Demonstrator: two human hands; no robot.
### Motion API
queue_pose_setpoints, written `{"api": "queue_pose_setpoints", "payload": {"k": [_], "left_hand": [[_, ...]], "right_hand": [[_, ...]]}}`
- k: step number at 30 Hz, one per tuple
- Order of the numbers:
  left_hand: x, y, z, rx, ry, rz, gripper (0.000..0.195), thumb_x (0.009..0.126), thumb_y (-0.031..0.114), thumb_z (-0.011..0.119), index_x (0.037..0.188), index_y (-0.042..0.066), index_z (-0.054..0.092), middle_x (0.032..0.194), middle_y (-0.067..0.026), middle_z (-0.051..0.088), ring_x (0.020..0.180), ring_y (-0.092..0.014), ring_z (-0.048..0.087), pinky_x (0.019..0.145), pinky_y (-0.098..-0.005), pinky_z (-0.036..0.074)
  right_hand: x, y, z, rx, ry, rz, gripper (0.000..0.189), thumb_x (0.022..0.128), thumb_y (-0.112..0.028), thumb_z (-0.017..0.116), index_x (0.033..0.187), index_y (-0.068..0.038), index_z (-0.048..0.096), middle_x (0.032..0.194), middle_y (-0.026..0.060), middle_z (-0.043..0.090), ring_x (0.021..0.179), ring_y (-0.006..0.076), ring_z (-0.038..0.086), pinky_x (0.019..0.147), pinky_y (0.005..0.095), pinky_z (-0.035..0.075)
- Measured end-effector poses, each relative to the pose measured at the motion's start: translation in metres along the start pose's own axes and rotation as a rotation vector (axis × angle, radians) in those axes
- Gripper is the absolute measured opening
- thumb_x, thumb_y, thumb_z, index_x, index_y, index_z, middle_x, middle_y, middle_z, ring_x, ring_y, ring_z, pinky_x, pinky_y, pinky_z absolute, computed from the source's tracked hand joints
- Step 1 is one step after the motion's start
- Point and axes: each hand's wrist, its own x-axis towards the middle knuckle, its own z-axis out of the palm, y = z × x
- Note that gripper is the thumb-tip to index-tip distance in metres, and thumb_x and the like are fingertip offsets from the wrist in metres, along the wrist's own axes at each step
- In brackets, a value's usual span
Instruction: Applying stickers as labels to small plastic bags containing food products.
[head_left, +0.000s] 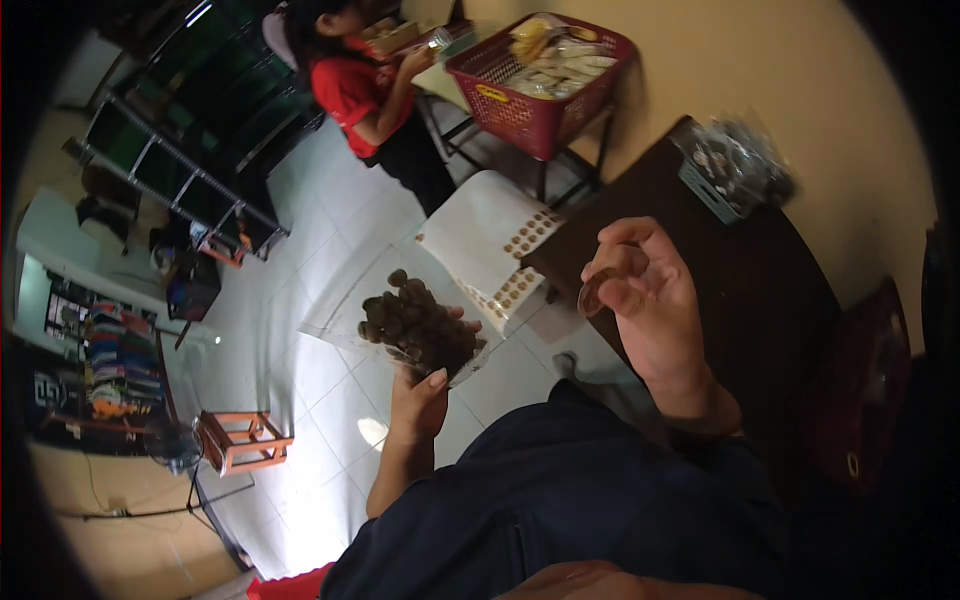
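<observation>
My left hand (424, 401) holds up a clear plastic bag (375, 300) from below. Many small dark brown, rounded pieces (416, 319) lie packed in the bag; their kind is unclear. To its right, above the edge of a dark table, my right hand (649, 300) is raised. Its thumb and fingers pinch a small, round, brownish translucent object (598, 292), which I cannot identify. The two hands are apart.
On the dark table (645, 187) stands a grey-green basket (709, 195) with plastic packets. A red basket (517, 120) of packets stands beyond a pale patterned chair (480, 225). A person in red (352, 94) works at the back. A wooden stool (251, 442) stands at left.
</observation>
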Motion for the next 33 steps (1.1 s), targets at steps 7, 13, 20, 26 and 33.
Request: {"api": "queue_pose_setpoints", "payload": {"k": [7, 13, 20, 26, 33], "left_hand": [[-0.017, -0.006, 0.108, -0.015, -0.321, -0.078, 0.085, 0.07, 0.037, 0.068, 0.137, -0.003, 0.034, 0.131, -0.0182, 0.047, 0.121, -0.036, 0.05, 0.102, -0.0454, 0.039], [-0.03, -0.039, 0.2, -0.09, -0.767, -0.175, 0.073, 0.084, 0.025, 0.059, 0.142, -0.002, 0.024, 0.138, -0.019, 0.042, 0.127, -0.031, 0.045, 0.107, -0.042, 0.034], [-0.077, -0.12, 0.316, -0.102, -0.8, -0.182, 0.066, 0.095, 0.04, 0.045, 0.139, -0.005, 0.025, 0.137, -0.0145, 0.043, 0.127, -0.022, 0.041, 0.107, -0.0355, 0.029], [-0.108, -0.152, 0.387, -0.1, -0.873, -0.176, 0.052, 0.097, 0.018, 0.051, 0.138, -0.004, 0.029, 0.133, -0.0094, 0.045, 0.124, -0.017, 0.04, 0.105, -0.0318, 0.028], [-0.112, -0.167, 0.417, -0.138, -0.935, -0.4, 0.05, 0.097, 0.015, 0.047, 0.139, -0.003, 0.027, 0.135, -0.0108, 0.044, 0.126, -0.018, 0.04, 0.106, -0.0325, 0.029]], "right_hand": [[-0.084, -0.08, -0.011, -0.168, -0.03, -0.237, 0.038, 0.085, -0.001, 0.066, 0.118, 0.0, 0.047, 0.091, 0.0084, 0.063, 0.089, 0.0136, 0.059, 0.085, 0.0288, 0.044], [-0.159, -0.142, -0.061, -0.591, 0.054, -0.506, 0.022, 0.077, 0.005, 0.066, 0.095, -0.005, 0.057, 0.092, 0.0091, 0.059, 0.091, 0.0186, 0.056, 0.092, 0.036, 0.04], [-0.26, -0.22, -0.116, -0.926, 0.291, -0.617, 0.023, 0.074, 0.003, 0.067, 0.09, -0.008, 0.055, 0.081, 0.0051, 0.058, 0.081, 0.0153, 0.045, 0.076, 0.0298, 0.038], [-0.303, -0.267, -0.145, -0.825, 0.478, -0.535, 0.022, 0.076, 0.007, 0.064, 0.089, -0.007, 0.055, 0.082, 0.0068, 0.064, 0.079, 0.0153, 0.045, 0.073, 0.0271, 0.038], [-0.314, -0.282, -0.175, -0.979, 0.424, -0.394, 0.027, 0.075, 0.009, 0.067, 0.097, -0.005, 0.059, 0.083, 0.0084, 0.066, 0.081, 0.0151, 0.048, 0.074, 0.0258, 0.039]]}}
